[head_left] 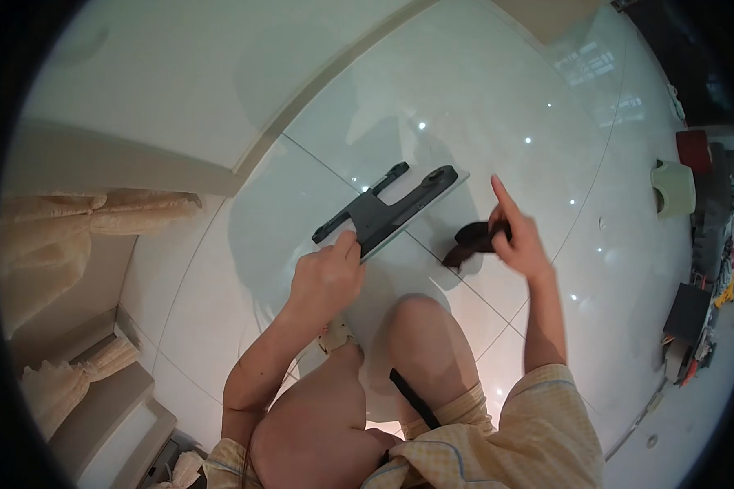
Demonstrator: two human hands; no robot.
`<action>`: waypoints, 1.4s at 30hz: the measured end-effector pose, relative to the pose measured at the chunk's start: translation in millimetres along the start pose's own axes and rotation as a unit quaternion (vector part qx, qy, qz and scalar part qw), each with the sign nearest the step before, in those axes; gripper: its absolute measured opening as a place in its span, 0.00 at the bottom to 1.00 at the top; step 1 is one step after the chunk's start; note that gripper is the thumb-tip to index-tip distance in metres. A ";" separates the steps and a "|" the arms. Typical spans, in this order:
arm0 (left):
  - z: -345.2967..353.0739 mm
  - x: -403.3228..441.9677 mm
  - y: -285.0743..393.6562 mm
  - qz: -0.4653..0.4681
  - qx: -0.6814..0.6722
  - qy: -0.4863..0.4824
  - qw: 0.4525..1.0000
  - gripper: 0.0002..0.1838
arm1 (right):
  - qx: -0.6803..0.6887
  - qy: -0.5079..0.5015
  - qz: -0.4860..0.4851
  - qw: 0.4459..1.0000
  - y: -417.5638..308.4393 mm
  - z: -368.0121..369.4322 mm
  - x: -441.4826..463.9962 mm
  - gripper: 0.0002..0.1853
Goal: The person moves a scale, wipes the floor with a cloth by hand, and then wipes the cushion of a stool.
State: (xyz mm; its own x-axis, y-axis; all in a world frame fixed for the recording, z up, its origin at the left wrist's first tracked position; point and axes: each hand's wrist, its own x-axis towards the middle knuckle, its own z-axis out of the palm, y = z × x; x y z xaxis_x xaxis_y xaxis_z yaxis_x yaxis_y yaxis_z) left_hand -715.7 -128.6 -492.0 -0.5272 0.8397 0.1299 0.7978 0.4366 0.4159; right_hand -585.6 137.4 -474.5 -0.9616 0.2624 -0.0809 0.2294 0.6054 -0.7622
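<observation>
My left hand (pixel 330 273) grips the near edge of a glass bathroom scale (pixel 375 213), which is tilted up on edge above the floor. Its dark H-shaped underside frame faces up, with a round foot at the far end. A thin glass edge shows along its right side. My right hand (pixel 518 240) is closed around a crumpled dark cloth (pixel 475 242), apart from the scale. The index finger of that hand points outward, away from the cloth. The cloth's lower end hangs toward the floor.
Glossy white floor tiles (pixel 546 163) surround my bent knees (pixel 424 334). A pale cabinet or wall base (pixel 179 155) and beige gathered curtains (pixel 57 236) stand at left. A pale green stool (pixel 674 189), a dark box (pixel 687 314) and clutter line the right side.
</observation>
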 end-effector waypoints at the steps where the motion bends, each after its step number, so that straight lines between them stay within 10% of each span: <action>1: -0.9 -3.7 -1.3 -0.001 0.000 0.004 1.000 0.10 | -0.075 -0.027 -0.052 0.995 -6.9 -11.7 15.1 0.43; 10: 7.1 -33.0 -1.9 0.056 0.029 0.021 0.998 0.09 | -0.081 -0.358 -0.114 0.923 -38.9 -17.2 105.3 0.35; 14: 5.2 -40.4 -5.1 0.025 0.007 0.044 0.999 0.09 | -0.039 -0.286 0.041 0.957 -35.8 -29.2 128.6 0.28; 17: 0.3 -51.9 -10.9 -0.024 -0.032 0.087 0.995 0.10 | -0.367 -0.136 -0.004 0.920 -3.9 -60.6 143.0 0.26; 21: 0.6 -76.0 -31.0 -0.144 -0.108 0.124 0.976 0.11 | -0.446 -0.093 0.074 0.887 -19.0 -85.1 142.2 0.32; 25: -19.6 -128.2 -54.4 -0.310 -0.180 0.221 0.907 0.10 | -0.419 0.019 0.024 0.907 17.6 -114.3 135.3 0.28; 32: 11.8 -284.8 -89.0 -0.552 -0.385 0.400 0.622 0.14 | -0.496 0.191 -0.059 0.845 -0.7 -117.7 115.5 0.10; 38: 55.4 -326.8 -117.1 -0.482 -0.545 0.538 0.426 0.23 | -0.405 0.294 -0.030 0.865 -42.8 -81.8 103.1 0.10; 42: 72.6 -336.5 -135.6 -0.454 -0.552 0.582 0.389 0.24 | -0.360 0.303 -0.054 0.880 -51.0 -58.5 102.4 0.10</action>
State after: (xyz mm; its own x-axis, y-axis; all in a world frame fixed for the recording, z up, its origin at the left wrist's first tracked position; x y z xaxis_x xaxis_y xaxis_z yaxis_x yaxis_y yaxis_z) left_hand -625.3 -446.9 -657.4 -0.7331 -0.4934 -0.4682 -0.1437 -0.5605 0.8156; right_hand -686.9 177.3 -406.4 -0.7761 0.3952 0.4914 0.3884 0.9135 -0.1212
